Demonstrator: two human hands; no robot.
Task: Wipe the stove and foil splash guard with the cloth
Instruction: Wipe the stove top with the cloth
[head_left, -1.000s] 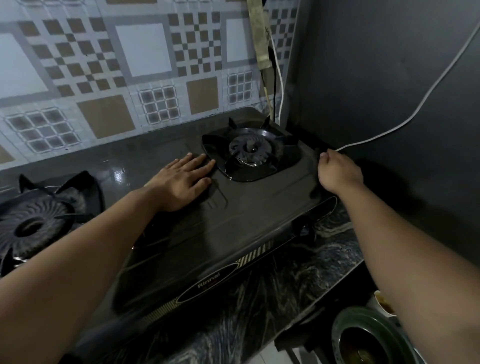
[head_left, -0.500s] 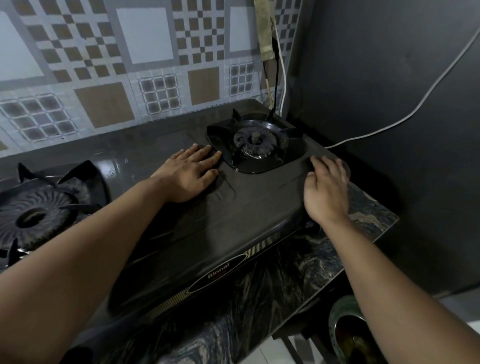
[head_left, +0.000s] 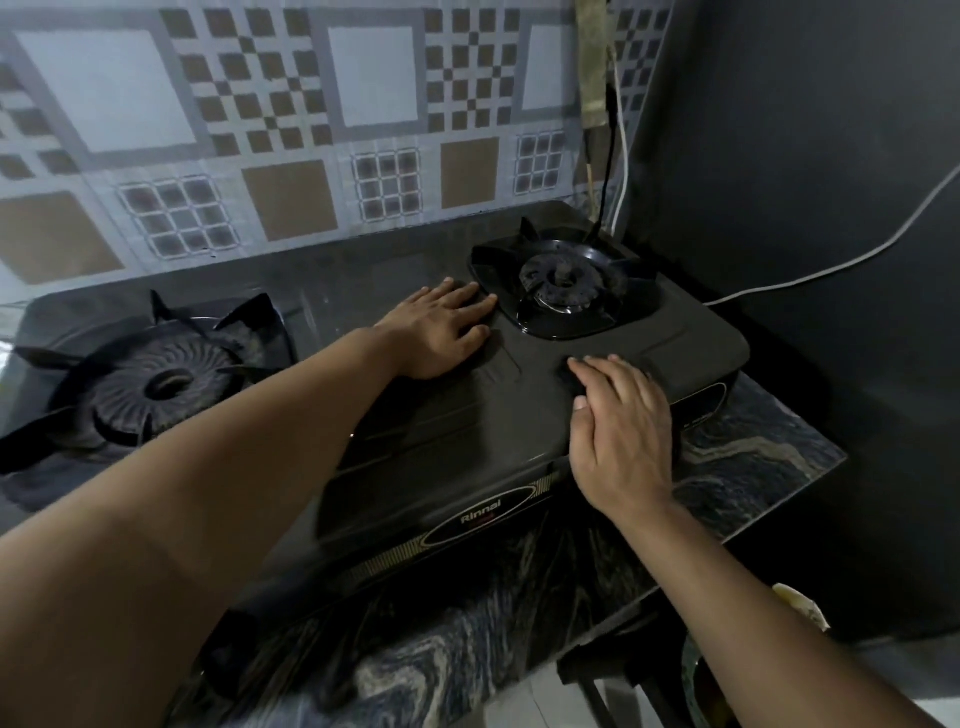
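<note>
A black two-burner stove (head_left: 467, 426) stands on a marbled counter. Behind it rises the foil splash guard (head_left: 291, 156), printed with grey and brown squares. My left hand (head_left: 441, 332) lies flat on the stove top, fingers apart, just left of the right burner (head_left: 563, 286). Near the stove's front right corner my right hand (head_left: 623, 431) presses palm down. A dark cloth (head_left: 569, 375) peeks out beside its fingertips; most of it is hidden under the palm and blends with the black stove.
The left burner (head_left: 156, 384) sits at the far left. A dark wall closes off the right side, with a white cable (head_left: 831, 270) running along it and a black cable (head_left: 608, 171) hanging in the corner. The marbled counter (head_left: 753, 467) ends just right of the stove.
My right hand has slid from the stove's right rear edge forward and left onto the front right of the top. The left hand has stayed in place.
</note>
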